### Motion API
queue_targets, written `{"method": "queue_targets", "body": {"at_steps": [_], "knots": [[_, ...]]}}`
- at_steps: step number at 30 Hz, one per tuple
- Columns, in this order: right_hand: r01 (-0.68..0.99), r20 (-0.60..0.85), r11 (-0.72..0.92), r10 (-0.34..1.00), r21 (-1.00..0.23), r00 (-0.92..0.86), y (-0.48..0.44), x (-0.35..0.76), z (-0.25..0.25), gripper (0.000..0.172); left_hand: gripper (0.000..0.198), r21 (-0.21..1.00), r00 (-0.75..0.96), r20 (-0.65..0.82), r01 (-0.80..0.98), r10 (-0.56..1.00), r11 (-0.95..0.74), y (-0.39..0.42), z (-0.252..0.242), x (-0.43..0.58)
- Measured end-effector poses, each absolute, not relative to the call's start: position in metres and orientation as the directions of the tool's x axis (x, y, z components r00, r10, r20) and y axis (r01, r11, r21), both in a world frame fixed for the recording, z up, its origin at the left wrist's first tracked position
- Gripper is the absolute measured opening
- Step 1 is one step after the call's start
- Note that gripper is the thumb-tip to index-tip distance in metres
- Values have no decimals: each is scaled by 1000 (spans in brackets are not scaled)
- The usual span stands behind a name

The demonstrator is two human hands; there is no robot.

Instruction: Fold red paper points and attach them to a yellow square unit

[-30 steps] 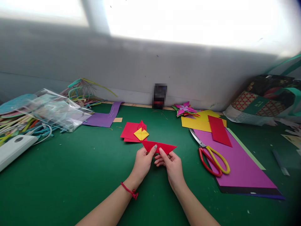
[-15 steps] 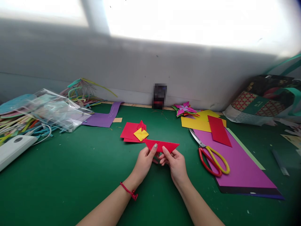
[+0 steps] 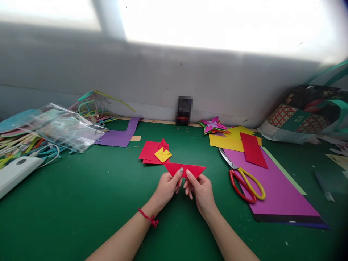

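Note:
A red sheet of paper (image 3: 185,169), folded into a wide triangle with its long edge facing away from me, is held above the green table. My left hand (image 3: 170,186) pinches its left part, thumb on top. On the other side my right hand (image 3: 199,186) pinches it too, the two thumbs close together near the middle. Fingers under the paper are partly hidden. Just beyond the paper's left end lie red paper squares (image 3: 148,150), with a folded yellow paper piece (image 3: 163,154) and a small folded red piece (image 3: 163,144) on top.
Scissors (image 3: 244,181) with red and yellow handles rest partly on purple paper (image 3: 280,192) at right. Yellow paper (image 3: 225,141), a red strip (image 3: 253,150) and folded paper stars (image 3: 213,125) lie behind. Left are a clear plastic bag (image 3: 73,127), pipe cleaners and a white device (image 3: 19,172).
The red folded paper has shifted slightly left and tilted a little. My right thumb has moved left, nearer the left thumb. Both hands still hold the paper.

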State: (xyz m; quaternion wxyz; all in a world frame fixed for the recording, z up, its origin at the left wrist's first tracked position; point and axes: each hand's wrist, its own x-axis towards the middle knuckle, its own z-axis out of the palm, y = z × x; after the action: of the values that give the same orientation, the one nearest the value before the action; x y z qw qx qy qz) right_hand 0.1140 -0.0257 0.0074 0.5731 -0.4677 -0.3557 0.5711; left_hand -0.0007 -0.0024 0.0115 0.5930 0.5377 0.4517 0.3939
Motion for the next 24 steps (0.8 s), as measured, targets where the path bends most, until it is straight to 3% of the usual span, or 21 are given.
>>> {"method": "queue_targets", "body": {"at_steps": [4, 11, 24], "knots": [[-262, -166, -141, 983, -955, 74, -27, 114, 7, 33, 51, 993, 282, -113, 9, 953, 115, -2, 12, 0], [-203, -86, -72, 994, -977, 62, -27, 115, 10, 40, 44, 986, 349, -107, -81, 931, 144, -4, 14, 1], [-148, -33, -29, 999, -989, 21, -28, 115, 11, 39, 43, 983, 378, -97, -111, 921, 149, -6, 15, -1]]}}
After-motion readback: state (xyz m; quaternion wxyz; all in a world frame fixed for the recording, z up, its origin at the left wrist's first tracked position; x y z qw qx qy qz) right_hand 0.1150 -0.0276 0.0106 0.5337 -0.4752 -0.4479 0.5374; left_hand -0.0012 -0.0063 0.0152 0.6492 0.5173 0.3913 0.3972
